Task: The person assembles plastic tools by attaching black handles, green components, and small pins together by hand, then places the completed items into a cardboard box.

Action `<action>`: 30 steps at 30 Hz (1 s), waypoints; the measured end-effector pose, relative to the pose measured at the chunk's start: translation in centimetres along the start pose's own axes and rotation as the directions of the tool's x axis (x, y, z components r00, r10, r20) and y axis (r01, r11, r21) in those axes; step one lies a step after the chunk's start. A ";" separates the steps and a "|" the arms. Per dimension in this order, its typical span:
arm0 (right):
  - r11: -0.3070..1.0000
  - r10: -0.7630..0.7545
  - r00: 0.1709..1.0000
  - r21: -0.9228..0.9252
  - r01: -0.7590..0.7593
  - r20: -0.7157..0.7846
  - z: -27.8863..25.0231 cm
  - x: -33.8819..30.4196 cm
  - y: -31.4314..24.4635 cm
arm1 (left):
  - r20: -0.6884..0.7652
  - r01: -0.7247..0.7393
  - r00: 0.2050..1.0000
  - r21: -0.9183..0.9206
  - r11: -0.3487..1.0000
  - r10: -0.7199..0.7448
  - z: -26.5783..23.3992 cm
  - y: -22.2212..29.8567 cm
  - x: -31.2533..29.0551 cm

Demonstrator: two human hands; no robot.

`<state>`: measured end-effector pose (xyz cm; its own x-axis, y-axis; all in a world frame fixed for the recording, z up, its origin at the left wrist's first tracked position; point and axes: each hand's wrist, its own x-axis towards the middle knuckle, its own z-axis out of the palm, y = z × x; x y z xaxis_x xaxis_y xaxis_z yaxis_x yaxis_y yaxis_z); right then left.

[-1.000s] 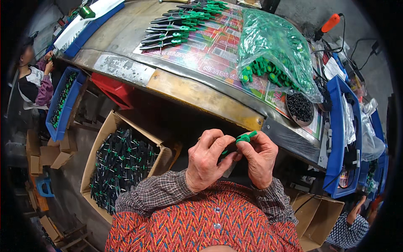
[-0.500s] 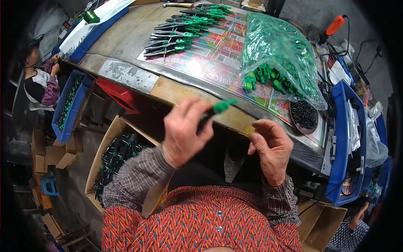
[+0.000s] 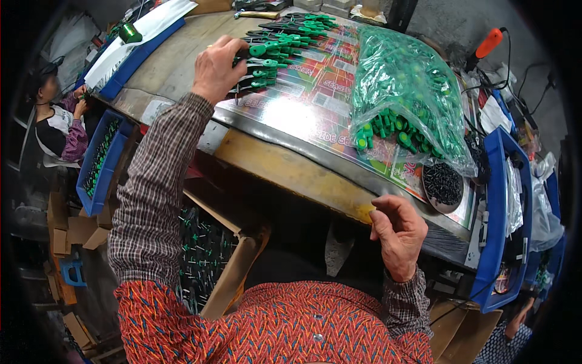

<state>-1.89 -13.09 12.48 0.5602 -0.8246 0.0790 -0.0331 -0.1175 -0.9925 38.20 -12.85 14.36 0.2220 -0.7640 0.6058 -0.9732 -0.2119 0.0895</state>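
My left hand (image 3: 216,70) reaches over the table's far left, its fingers closed on a black-and-green clip-like piece (image 3: 262,49), at the row of similar pieces (image 3: 260,74). These have black bodies and green ends; the held one is partly hidden by my fingers. My right hand (image 3: 398,233) hovers by the table's front edge, fingers loosely curled and a little apart, with nothing visible in them. To its upper right stands a round bowl of small black parts (image 3: 441,184). Behind that, a clear plastic bag (image 3: 412,67) spills green plastic parts (image 3: 388,124).
A cardboard box (image 3: 233,273) below my left arm holds many black-and-green pieces. Blue bins (image 3: 494,224) stand at right and left. A hammer (image 3: 256,14) lies at the table's back; an orange-handled tool (image 3: 489,42) stands back right. Another person (image 3: 57,121) sits at far left.
My left hand has moved up and left from above the front edge to the row, carrying the black-and-green piece. My right hand stays near its place, its fingertips closer together.
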 end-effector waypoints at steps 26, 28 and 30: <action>0.958 -0.155 0.988 -0.248 0.147 -0.014 -0.2 -0.1 0.7 | 0.029 -0.067 0.997 -0.124 0.990 0.071 7.8 -2.5 7.8; 0.968 -0.128 0.991 -0.219 0.120 -0.023 0.1 -0.2 0.6 | -0.069 -0.091 0.995 -0.215 0.972 0.078 5.9 -1.0 6.0; 0.978 -0.106 0.993 -0.188 0.094 -0.052 0.4 -0.6 0.7 | 0.026 0.062 0.998 -0.289 0.955 -0.056 2.9 0.4 3.4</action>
<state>-1.93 -12.51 11.66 0.5165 -0.8353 0.1884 -0.1348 -0.2966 -0.9454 38.69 -17.30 14.18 0.2781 -0.7664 0.5790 -0.9333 -0.0731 0.3515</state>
